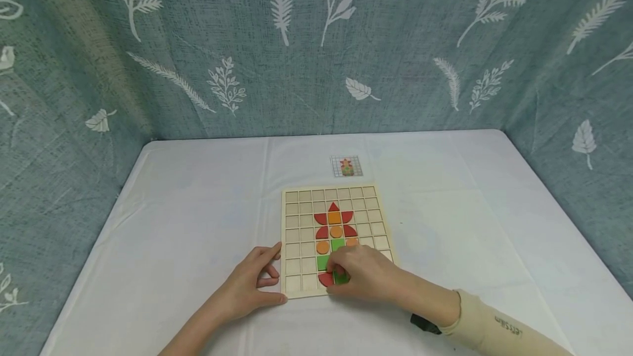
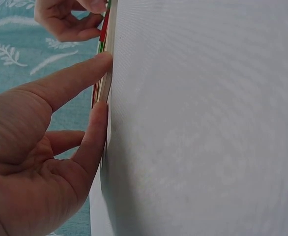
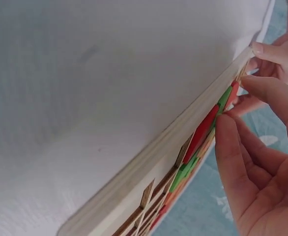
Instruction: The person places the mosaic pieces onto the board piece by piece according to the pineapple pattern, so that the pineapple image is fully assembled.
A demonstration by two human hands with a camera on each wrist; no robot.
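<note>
A wooden grid board lies on the table, bearing a flower-like pattern. Its pieces include a red triangle, red quarter-circles, an orange square, orange discs and green squares. My left hand rests along the board's left edge, thumb at the near corner and index finger farther up. My right hand is over the bottom rows, its fingertips touching the area of a green square and red quarter-circle. That hand hides the pieces at the pattern's lower right.
A small pattern card showing the flower on a grid lies beyond the board. White cloth covers the table. Green leaf-printed curtains hang behind it and at both sides.
</note>
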